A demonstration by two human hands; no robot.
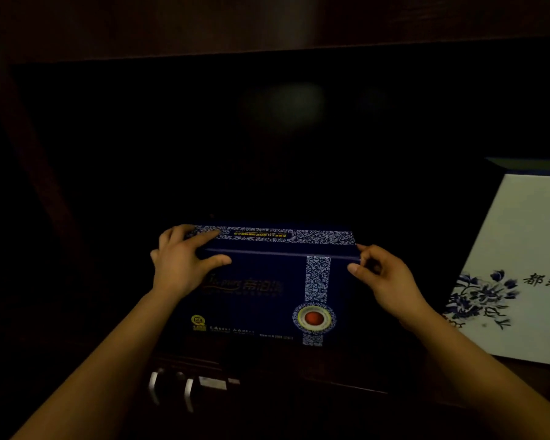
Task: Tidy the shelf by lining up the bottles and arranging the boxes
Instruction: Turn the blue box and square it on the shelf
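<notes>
Dim light, detail limited. Dark wooden shelf [362,376] fills the view.

White box [527,249], blue flower print, stands to the right of the right hand, apart from the gripped box, slightly tilted.

Dark blue box [267,300] stands on the shelf between the 2 hands, patterned top band facing up, red medallion on its front below the right hand's grip.

Left hand [180,262]: fingers laid over the top left corner, thumb on the front face, gripping it.

Right hand [385,277]: fingers curled at the top right edge, thumb on the front, narrow pinch.

2 metal handles [172,389] sit below the left-hand grip.
</notes>
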